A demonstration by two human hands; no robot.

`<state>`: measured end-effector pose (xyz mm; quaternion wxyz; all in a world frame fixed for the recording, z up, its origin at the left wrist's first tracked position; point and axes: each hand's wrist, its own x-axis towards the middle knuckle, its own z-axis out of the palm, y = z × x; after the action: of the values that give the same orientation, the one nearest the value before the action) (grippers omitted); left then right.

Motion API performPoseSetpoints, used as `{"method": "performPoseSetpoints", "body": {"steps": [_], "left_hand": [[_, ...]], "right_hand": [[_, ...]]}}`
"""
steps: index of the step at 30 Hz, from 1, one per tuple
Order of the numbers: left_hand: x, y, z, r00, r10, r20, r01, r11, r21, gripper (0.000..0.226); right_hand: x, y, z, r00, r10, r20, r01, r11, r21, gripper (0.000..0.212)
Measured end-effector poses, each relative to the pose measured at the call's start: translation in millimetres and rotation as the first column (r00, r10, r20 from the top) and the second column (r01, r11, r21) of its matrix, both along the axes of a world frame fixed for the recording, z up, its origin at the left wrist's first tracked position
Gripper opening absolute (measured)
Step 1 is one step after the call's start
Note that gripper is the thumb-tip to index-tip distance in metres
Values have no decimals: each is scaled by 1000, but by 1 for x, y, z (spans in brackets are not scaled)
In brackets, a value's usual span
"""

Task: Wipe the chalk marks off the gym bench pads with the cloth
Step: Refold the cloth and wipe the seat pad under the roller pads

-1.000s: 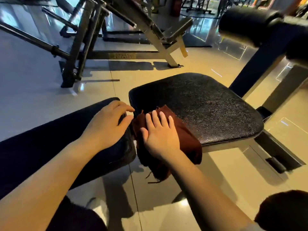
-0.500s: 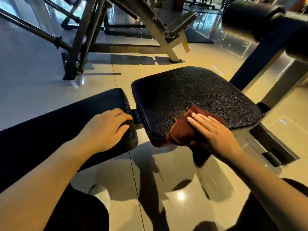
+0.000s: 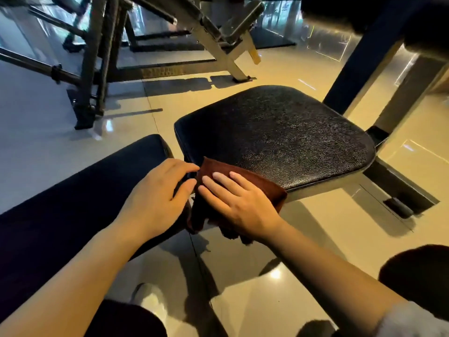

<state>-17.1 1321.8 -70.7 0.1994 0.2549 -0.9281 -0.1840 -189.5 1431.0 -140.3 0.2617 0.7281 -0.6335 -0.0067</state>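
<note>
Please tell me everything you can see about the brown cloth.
The cloth is dark reddish brown and looks like soft, fuzzy towel fabric. It is bunched, not spread flat. It lies on the near left corner of the textured black seat pad, and its lower part hangs over the pad's edge toward the floor. The right hand presses on it with straight fingers. The left hand rests beside it on the long pad.

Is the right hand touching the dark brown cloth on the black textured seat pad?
Touching. The head view shows the right hand lying flat with straight fingers on the dark brown cloth, at the seat pad's near corner.
</note>
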Motion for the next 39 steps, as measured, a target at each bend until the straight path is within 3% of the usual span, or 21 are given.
{"method": "performPoseSetpoints", "body": {"steps": [4,10,17,22,27,30,35,39], "left_hand": [[-18,2,-9,995,-83,63,84,996,-12,36],[-17,6,-18,971,-205,122,214,975,-61,51],[-30,5,-13,976,-216,26,216,976,-5,36],[-41,11,-6,982,-183,-45,188,973,135,35],[-52,6,-3,982,-171,-83,182,971,155,30],[-62,-1,-6,989,-130,-69,138,981,139,28],[-65,-2,-23,992,-126,-28,129,981,147,28],[-74,3,-29,993,-117,-28,119,987,110,35]], "right_hand": [[-60,43,-10,1000,7,-25,-12,981,-191,55],[-144,96,-1,978,-190,87,203,961,-187,66],[-97,86,-25,834,-392,388,522,790,-323,67],[-10,25,-50,702,-181,688,650,558,-517,51],[82,-43,-63,528,-9,849,780,401,-481,45],[73,-42,-68,543,-3,840,789,346,-508,51],[38,-26,-73,638,-11,770,718,369,-590,57],[-3,-7,-69,601,73,796,737,336,-586,65]]}}
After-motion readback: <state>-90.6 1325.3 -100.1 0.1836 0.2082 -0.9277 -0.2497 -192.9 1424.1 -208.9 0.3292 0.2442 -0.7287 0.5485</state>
